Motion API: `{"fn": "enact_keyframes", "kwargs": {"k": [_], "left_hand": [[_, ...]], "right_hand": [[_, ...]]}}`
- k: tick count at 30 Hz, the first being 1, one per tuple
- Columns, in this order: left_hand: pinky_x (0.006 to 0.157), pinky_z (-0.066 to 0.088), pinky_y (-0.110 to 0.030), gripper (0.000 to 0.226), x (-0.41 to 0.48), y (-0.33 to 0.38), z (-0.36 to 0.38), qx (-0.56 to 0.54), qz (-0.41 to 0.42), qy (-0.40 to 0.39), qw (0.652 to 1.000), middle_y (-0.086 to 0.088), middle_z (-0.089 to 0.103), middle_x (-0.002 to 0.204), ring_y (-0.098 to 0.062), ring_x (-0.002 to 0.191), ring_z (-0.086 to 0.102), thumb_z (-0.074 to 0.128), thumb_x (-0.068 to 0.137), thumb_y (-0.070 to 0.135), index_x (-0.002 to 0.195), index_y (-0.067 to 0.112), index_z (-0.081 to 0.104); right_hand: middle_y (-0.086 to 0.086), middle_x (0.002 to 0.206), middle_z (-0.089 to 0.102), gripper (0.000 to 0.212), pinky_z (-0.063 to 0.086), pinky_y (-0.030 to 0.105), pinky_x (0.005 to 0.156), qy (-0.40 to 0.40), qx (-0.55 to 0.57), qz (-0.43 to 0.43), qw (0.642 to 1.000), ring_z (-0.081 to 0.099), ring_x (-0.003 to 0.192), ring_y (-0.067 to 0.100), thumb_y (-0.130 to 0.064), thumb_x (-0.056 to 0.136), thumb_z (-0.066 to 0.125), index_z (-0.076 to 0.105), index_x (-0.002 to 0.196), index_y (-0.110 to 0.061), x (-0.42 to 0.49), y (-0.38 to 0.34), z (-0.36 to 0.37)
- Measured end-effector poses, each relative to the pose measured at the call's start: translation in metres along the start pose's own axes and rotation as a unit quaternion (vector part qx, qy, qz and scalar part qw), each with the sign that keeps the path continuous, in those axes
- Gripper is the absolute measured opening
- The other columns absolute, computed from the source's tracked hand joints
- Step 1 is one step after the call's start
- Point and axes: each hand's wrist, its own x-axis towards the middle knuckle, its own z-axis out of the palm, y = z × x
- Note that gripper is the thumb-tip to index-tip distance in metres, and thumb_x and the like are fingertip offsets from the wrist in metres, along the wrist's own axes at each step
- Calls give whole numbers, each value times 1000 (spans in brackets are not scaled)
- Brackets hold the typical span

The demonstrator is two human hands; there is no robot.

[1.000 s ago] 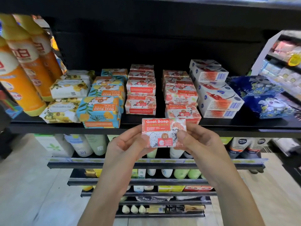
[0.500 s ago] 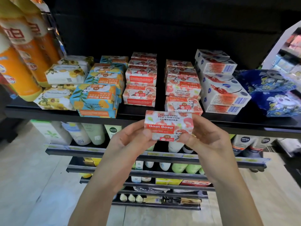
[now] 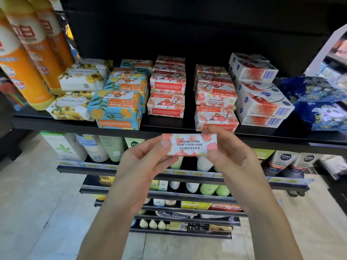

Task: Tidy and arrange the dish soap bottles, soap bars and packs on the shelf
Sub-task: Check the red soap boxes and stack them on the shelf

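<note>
Pomegranate soap bar (image 3: 189, 144) at frame centre, pinched at both ends by left hand (image 3: 142, 162) and right hand (image 3: 231, 158). Within 1 s it tips from front face to narrow side, nearing shelf (image 3: 56, 124) edge; placement onto pomegranate stack (image 3: 216, 119) likely next.

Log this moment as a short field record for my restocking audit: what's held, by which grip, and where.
held item: pomegranate goat's milk soap box, label side toward camera
left grip: pinches its left end
right grip: pinches its right end
position: in front of the shelf edge, below the pomegranate soap stacks
placed: not yet
</note>
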Motion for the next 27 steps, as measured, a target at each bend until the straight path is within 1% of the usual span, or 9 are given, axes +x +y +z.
{"fn": "enact_keyframes", "kwargs": {"k": [3,6,13,15,18,20,23,25,27], "left_hand": [[106,52,-42,52,-1,0,-2,8,3,1,1000,-14,75,117,-29,114,71,70,84,30,127,1,66],[106,51,-42,50,-2,-1,-2,12,6,4,1000,-13,76,116,-27,113,72,70,84,30,125,2,67],[98,56,-31,49,-4,1,3,-3,7,4,1000,-11,77,113,-23,113,72,78,85,27,128,6,66],[98,56,-29,53,-4,1,5,-2,12,0,1000,-9,77,113,-20,112,72,76,81,25,130,8,65],[100,55,-30,52,-5,1,7,28,25,-10,999,-1,76,118,-16,117,69,80,84,20,133,17,64],[104,50,-35,56,-5,-1,6,39,30,-9,999,0,75,122,-17,121,67,83,83,29,135,22,63],[105,49,-43,66,-6,-1,6,28,18,-5,999,-3,74,123,-20,119,68,77,77,48,134,19,64],[103,51,-45,52,-6,0,8,29,7,4,1000,-6,76,117,-22,114,71,76,88,49,125,14,70],[97,57,-42,39,-6,-2,8,33,-5,5,999,-8,78,110,-23,108,73,69,84,47,106,16,79]], "right_hand": [[-3,117,75,79,55,41,100,25,-8,60,998,73,106,19,-63,69,85,66,131,-19,1,0,1],[5,118,74,96,52,50,104,41,-14,88,995,76,97,25,-73,57,85,66,128,-12,1,-1,4],[12,118,74,74,51,48,105,62,20,99,993,75,103,23,-56,63,90,72,121,-14,-2,-2,4],[9,119,74,69,51,43,102,61,17,93,994,73,108,21,-55,62,91,75,118,-20,-3,-1,2],[-2,113,76,56,53,27,87,49,24,70,996,72,96,10,-37,62,93,77,114,-27,-5,-3,1],[-6,110,77,50,54,21,81,36,36,42,998,72,95,10,-26,63,88,76,111,-26,-6,-4,-1],[-2,114,77,46,55,23,87,17,27,1,999,71,106,15,-18,68,80,75,114,-25,-6,-2,-3],[1,116,76,55,55,25,91,13,25,-10,1000,70,110,17,-11,70,79,69,123,-20,-6,-1,-3],[2,118,75,62,55,26,92,6,35,-17,999,69,113,18,-4,70,78,63,130,-13,-6,2,-4]]}}
